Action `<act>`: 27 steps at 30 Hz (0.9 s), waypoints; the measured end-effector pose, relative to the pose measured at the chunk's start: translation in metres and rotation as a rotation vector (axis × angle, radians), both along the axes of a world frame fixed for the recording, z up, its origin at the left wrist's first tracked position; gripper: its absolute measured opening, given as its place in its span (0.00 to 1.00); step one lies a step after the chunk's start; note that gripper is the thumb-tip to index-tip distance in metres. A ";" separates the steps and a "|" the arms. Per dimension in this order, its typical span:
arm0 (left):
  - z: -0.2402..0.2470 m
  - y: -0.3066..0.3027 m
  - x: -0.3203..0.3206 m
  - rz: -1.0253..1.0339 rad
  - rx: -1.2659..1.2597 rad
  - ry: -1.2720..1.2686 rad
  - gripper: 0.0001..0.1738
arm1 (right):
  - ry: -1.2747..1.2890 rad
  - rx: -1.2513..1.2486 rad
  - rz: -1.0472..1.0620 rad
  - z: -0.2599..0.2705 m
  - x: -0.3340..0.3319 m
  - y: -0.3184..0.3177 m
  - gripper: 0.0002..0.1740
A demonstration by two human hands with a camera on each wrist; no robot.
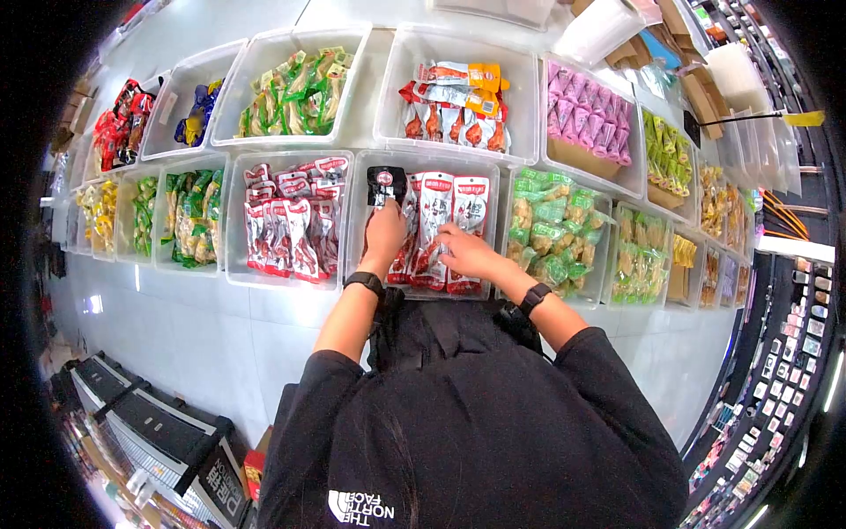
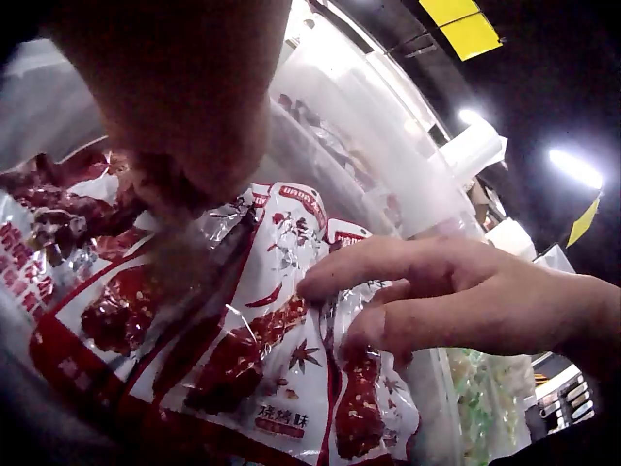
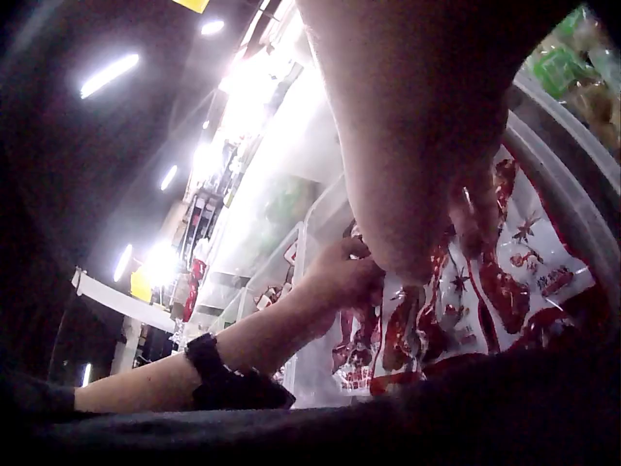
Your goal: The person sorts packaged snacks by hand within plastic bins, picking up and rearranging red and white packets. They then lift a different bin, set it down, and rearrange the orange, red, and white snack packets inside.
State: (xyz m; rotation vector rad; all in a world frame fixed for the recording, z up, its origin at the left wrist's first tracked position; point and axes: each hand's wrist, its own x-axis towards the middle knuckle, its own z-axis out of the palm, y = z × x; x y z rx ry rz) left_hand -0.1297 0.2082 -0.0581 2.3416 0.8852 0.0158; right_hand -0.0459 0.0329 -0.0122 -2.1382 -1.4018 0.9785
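Note:
In the head view, a clear bin (image 1: 359,231) holds red-and-white snack packets (image 1: 469,210), with a black packet (image 1: 386,182) at its upper left. My left hand (image 1: 385,240) grips the black packet's lower end; its curled fingers also show in the right wrist view, where the hand (image 3: 342,277) is partly hidden. Resting on the red-and-white packets, my right hand (image 1: 469,253) has its fingers spread and slightly bent. Seen from the left wrist, the right hand's fingertips touch a packet (image 2: 281,320), while the left hand (image 2: 194,126) is dark and its fingertips are blurred.
Bins of red-and-white packets (image 1: 300,231) and green packets (image 1: 551,220) stand on either side. Behind are bins with green (image 1: 300,93), orange-and-red (image 1: 454,115) and pink packets (image 1: 586,115). A black crate (image 1: 159,423) stands at the lower left.

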 end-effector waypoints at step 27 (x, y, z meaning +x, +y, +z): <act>0.063 -0.008 -0.135 -0.591 0.122 0.090 0.11 | 0.077 -0.050 -0.501 0.017 0.005 -0.073 0.16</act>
